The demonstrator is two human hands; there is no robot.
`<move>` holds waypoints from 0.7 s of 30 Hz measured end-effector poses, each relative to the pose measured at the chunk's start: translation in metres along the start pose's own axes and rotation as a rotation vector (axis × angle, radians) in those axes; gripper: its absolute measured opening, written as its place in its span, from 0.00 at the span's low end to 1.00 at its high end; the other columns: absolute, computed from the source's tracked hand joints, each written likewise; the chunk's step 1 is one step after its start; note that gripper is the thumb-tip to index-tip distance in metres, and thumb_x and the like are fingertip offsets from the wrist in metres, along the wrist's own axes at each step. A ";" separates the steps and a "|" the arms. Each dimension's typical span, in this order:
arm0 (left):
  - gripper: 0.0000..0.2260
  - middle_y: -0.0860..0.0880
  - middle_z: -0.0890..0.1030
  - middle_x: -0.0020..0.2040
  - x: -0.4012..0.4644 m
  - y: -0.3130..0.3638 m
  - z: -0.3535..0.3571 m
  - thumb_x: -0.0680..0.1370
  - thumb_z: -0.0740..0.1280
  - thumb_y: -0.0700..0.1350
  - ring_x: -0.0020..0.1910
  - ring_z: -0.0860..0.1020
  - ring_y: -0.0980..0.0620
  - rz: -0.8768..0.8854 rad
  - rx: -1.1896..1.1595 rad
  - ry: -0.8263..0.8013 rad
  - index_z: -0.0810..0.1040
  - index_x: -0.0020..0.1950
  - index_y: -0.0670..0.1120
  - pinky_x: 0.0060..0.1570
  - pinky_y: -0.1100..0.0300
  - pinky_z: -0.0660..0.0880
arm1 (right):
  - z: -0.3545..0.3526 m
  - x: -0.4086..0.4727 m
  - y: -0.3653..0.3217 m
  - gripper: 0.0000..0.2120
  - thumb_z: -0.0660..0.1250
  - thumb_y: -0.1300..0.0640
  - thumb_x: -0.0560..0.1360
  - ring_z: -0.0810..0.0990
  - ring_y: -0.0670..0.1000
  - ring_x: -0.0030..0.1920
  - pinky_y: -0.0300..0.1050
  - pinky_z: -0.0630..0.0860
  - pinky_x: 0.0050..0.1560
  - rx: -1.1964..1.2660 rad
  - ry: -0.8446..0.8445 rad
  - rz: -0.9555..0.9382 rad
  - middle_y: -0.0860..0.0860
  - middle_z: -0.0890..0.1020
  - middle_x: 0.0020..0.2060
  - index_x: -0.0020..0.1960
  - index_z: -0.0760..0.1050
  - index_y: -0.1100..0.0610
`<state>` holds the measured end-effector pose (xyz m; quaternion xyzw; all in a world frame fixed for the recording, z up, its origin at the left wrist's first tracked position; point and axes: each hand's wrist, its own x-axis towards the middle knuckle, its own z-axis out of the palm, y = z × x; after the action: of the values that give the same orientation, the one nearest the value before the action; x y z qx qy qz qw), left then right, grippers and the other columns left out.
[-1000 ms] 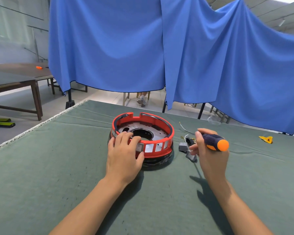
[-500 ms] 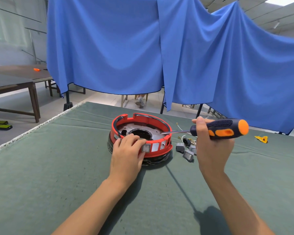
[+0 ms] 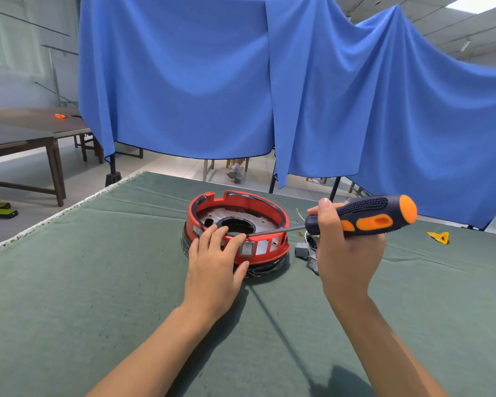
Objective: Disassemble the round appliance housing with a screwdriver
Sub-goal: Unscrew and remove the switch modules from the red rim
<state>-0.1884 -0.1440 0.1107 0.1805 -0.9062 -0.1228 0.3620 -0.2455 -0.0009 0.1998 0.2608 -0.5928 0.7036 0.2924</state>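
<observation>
- Head view shows the round housing (image 3: pixel 236 230) sitting on the green-covered desk (image 3: pixel 69 282), a little beyond the middle, between the two hands; it is a red plastic ring over a dark base, with a grey metal plate and a round hole inside
- It looks rigid and fairly light, so I judge it would slide or turn on the cloth under a pushing tool unless held down; the red wall has slots and thin ribs that could crack if levered hard; the glossy dark base looks slippery, so the rim and near wall seem the better places to hold
- The left hand (image 3: pixel 215 267) rests on the near side of the housing; its fingers curl over the red rim beside the grey switch (image 3: pixel 246 249) and the thumb lies against the lower wall, so it grips and steadies the part
- The right hand (image 3: pixel 347 250) is closed around the screwdriver (image 3: pixel 367 216), holding the dark and orange handle with the thumb up near the front; the shaft runs nearly level to the left, over the far right of the rim, and its tip ends near the left fingertips at the inner edge; whether it sits in a screw I cannot tell
- Small grey parts (image 3: pixel 305 252) and thin wires lie on the desk just right of the housing; a yellow scrap (image 3: pixel 438 237) lies well apart to the right
</observation>
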 end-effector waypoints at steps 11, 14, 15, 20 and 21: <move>0.22 0.50 0.64 0.72 -0.001 -0.003 0.000 0.77 0.62 0.53 0.74 0.54 0.49 -0.008 0.020 -0.040 0.64 0.71 0.57 0.72 0.48 0.52 | -0.002 0.001 -0.001 0.13 0.64 0.45 0.67 0.77 0.41 0.27 0.32 0.71 0.29 -0.042 0.063 -0.068 0.38 0.79 0.25 0.32 0.75 0.54; 0.22 0.50 0.64 0.72 -0.001 -0.002 0.000 0.78 0.62 0.52 0.74 0.54 0.49 -0.018 0.012 -0.039 0.65 0.71 0.57 0.72 0.48 0.52 | -0.001 0.003 -0.001 0.18 0.64 0.46 0.67 0.76 0.39 0.25 0.28 0.69 0.27 -0.022 0.063 -0.082 0.38 0.78 0.24 0.35 0.77 0.62; 0.21 0.50 0.64 0.72 -0.001 -0.002 0.000 0.78 0.62 0.52 0.74 0.55 0.49 -0.020 0.008 -0.037 0.65 0.71 0.57 0.72 0.48 0.52 | -0.002 0.004 -0.001 0.20 0.64 0.45 0.67 0.75 0.40 0.25 0.28 0.69 0.28 -0.026 0.065 -0.082 0.38 0.78 0.23 0.35 0.77 0.64; 0.20 0.48 0.68 0.70 -0.001 -0.001 0.000 0.78 0.63 0.52 0.73 0.59 0.47 -0.021 -0.040 -0.005 0.69 0.69 0.54 0.72 0.47 0.55 | -0.004 0.005 -0.008 0.11 0.63 0.47 0.68 0.75 0.38 0.25 0.25 0.67 0.27 -0.019 0.053 -0.093 0.38 0.77 0.23 0.30 0.76 0.50; 0.19 0.47 0.69 0.70 -0.001 0.000 0.000 0.77 0.63 0.52 0.72 0.59 0.47 -0.022 -0.043 0.001 0.70 0.69 0.54 0.71 0.47 0.56 | -0.005 0.005 -0.009 0.11 0.63 0.47 0.68 0.75 0.37 0.25 0.24 0.66 0.27 -0.024 0.046 -0.102 0.37 0.77 0.22 0.30 0.75 0.49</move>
<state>-0.1875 -0.1438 0.1097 0.1826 -0.9013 -0.1460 0.3647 -0.2429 0.0052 0.2088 0.2713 -0.5801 0.6864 0.3445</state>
